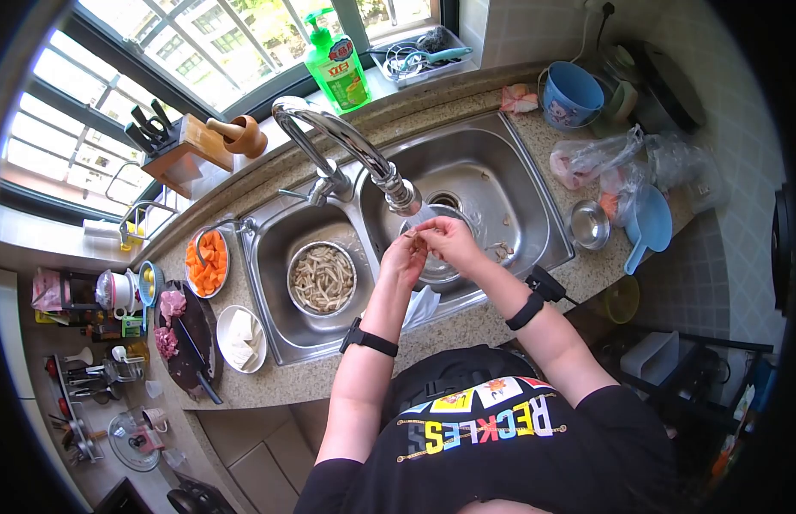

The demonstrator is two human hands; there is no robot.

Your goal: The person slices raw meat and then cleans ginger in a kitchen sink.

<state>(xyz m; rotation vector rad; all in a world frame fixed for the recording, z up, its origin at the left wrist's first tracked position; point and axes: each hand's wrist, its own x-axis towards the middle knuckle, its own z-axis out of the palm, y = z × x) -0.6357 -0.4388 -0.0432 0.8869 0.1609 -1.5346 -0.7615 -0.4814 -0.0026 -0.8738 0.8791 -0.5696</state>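
Note:
My left hand (401,258) and my right hand (452,242) meet over the right basin of the sink (520,163), fingertips pinched together. Whatever small thing lies between them is hidden by the fingers. Just above is the spout of the chrome faucet (404,195), with water running down. Below my hands a metal bowl (441,272) is partly covered by them. In the left basin stands a round metal bowl (293,295) full of pale brown, elongated pieces (324,276) that I cannot name for sure.
Left of the sink are a plate of orange chunks (208,264), a bowl of white blocks (241,339), and a dark cutting board (182,360) with meat (171,305) and a knife (197,360). To the right sit a small metal bowl (588,224), a blue ladle (649,221) and plastic bags (586,160).

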